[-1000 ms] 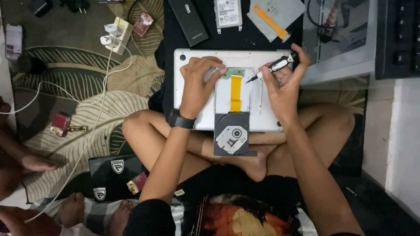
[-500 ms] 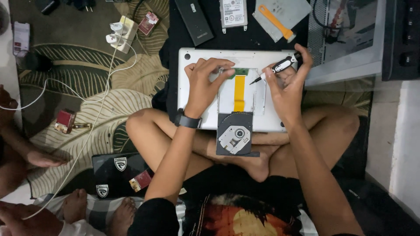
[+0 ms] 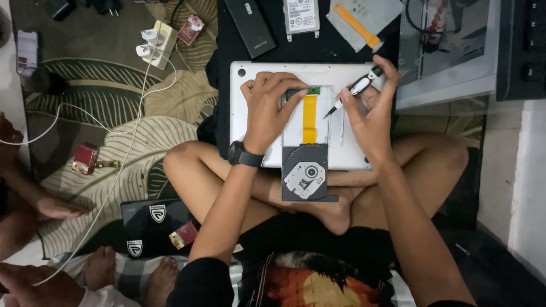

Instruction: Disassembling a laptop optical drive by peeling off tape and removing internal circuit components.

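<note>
An optical drive [image 3: 306,173] rests on the crossed legs, its lower edge overhanging the white laptop [image 3: 245,116]. The left hand [image 3: 267,108] hides what its pinched fingertips grip beside the orange ribbon cable [image 3: 309,118]. The right hand [image 3: 369,116] is clamped on a screwdriver [image 3: 352,92], its tip too small to make out.

Dim, warm indoor light falls evenly from above, shadows are soft, corners darken, and focus stays fairly sharp.
</note>
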